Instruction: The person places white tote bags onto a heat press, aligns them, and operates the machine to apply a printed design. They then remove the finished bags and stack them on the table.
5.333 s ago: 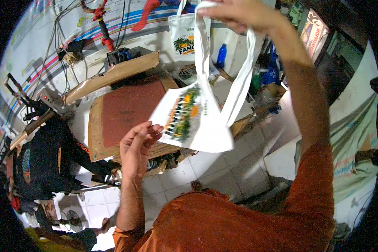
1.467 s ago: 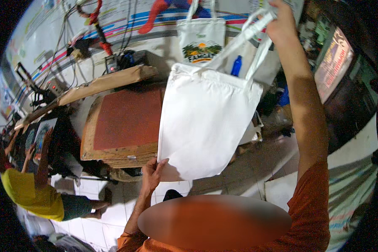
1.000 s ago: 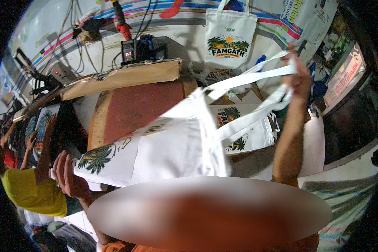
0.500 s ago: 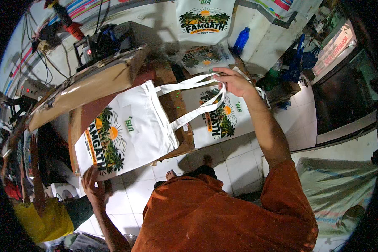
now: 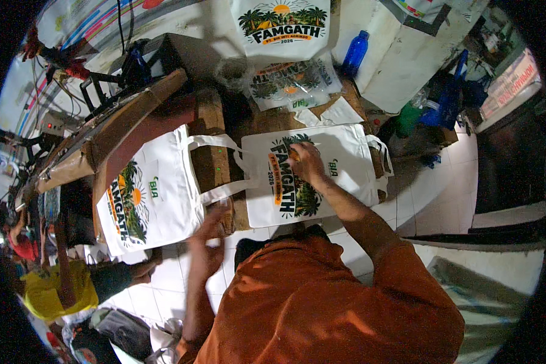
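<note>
Two white tote bags with palm-tree and sunset prints lie side by side on the wooden table. The left tote bag (image 5: 164, 182) has its handles stretched toward the right tote bag (image 5: 352, 176). Over the print of the right one is my right hand (image 5: 309, 165), its fingers bent and apart, with nothing visible held between them. My left hand (image 5: 206, 246) hovers by the near right corner of the left bag, its fingers smeared by motion.
A cardboard-covered board (image 5: 103, 142) rises at the left. Behind the bags are a plastic-wrapped printed bag (image 5: 285, 82), a hanging printed bag (image 5: 282, 45) and a blue bottle (image 5: 355, 53). Another person in yellow (image 5: 64, 288) is at the lower left.
My right hand has let go of the left bag's handles and come down over the right bag. My left hand has left that bag's lower corner and moved right.
</note>
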The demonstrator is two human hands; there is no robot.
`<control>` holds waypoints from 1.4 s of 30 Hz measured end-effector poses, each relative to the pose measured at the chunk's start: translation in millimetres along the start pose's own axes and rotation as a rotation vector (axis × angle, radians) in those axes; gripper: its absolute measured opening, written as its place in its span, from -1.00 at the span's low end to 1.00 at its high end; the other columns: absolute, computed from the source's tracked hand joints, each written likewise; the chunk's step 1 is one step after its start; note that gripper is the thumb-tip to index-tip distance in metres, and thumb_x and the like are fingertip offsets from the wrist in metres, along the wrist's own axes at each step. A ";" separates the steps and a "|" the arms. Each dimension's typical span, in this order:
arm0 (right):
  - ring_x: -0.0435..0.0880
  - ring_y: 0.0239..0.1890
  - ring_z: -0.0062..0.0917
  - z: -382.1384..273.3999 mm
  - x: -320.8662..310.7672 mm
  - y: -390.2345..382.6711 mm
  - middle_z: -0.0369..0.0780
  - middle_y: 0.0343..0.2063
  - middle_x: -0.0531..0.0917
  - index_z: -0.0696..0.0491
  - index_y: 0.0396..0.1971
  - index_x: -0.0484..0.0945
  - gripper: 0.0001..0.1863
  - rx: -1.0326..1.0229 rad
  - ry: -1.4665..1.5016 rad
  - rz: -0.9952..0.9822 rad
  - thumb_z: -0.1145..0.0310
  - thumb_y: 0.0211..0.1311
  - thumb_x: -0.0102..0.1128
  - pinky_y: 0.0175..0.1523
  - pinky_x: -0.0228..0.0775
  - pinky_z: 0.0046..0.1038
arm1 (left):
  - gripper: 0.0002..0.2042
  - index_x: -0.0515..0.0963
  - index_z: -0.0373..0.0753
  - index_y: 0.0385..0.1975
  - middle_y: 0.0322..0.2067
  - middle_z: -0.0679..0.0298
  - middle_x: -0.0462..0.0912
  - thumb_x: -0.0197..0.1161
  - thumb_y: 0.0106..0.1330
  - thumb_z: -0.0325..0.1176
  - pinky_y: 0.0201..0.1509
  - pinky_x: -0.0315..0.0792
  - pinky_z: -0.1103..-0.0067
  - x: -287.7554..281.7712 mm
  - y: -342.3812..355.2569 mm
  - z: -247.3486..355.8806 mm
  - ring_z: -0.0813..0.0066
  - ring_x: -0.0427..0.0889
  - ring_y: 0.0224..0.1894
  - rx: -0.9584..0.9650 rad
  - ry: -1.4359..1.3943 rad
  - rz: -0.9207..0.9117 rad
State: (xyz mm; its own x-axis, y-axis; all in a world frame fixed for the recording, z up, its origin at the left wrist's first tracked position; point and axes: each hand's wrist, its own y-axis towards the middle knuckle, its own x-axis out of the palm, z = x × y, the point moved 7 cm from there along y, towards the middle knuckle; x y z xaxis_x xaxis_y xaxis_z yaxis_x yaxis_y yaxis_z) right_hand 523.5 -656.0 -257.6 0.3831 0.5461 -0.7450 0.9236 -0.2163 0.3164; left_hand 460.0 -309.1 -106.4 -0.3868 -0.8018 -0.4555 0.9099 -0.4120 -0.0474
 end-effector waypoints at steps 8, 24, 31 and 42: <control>0.34 0.28 -0.05 -8.7 53.5 58.0 0.00 0.17 0.41 0.18 0.12 0.48 -0.37 -0.274 -0.142 -0.235 0.45 -0.07 0.33 0.35 0.26 -0.13 | -0.35 0.18 -0.38 0.42 0.38 -0.18 0.26 0.11 0.27 -0.53 0.44 0.22 0.15 190.7 111.7 -84.7 -0.17 0.27 0.41 0.341 0.353 -0.193; 0.17 0.43 0.00 -10.3 56.9 85.6 -0.01 0.32 0.31 0.14 0.06 0.51 -0.45 -0.396 -0.380 -0.715 0.45 -0.03 0.35 0.45 0.19 -0.10 | -0.50 0.24 -0.35 0.40 0.45 -0.16 0.09 -0.03 0.45 -0.48 0.51 -0.01 -0.02 183.9 216.5 -159.8 -0.20 -0.09 0.53 0.294 0.617 0.287; 0.25 0.39 -0.08 -11.1 53.5 94.5 -0.04 0.26 0.38 0.17 0.09 0.48 -0.41 -0.535 -0.253 -0.662 0.43 -0.02 0.40 0.40 0.28 -0.12 | -0.49 0.24 -0.32 0.41 0.45 -0.13 0.12 -0.03 0.43 -0.50 0.48 0.04 -0.05 184.3 217.3 -161.5 -0.24 -0.03 0.51 0.294 0.584 0.351; 0.58 0.09 -0.22 -10.1 34.5 56.3 -0.15 -0.08 0.66 0.10 -0.10 0.63 -0.66 -0.634 -0.082 -0.271 0.58 0.08 0.13 0.29 0.36 -0.16 | -0.43 0.25 -0.24 0.42 0.49 -0.01 0.07 -0.04 0.36 -0.61 0.51 -0.04 -0.03 185.6 216.3 -171.2 -0.19 -0.06 0.52 0.169 0.534 0.292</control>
State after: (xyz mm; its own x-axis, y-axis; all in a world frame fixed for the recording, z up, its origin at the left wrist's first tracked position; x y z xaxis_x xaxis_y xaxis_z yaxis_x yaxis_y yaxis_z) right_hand 588.6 -641.1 -259.6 0.1622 0.4461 -0.8802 0.8115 0.4472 0.3762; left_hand 610.7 -473.0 -353.4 0.0420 -0.5828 -0.8115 0.9137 -0.3061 0.2672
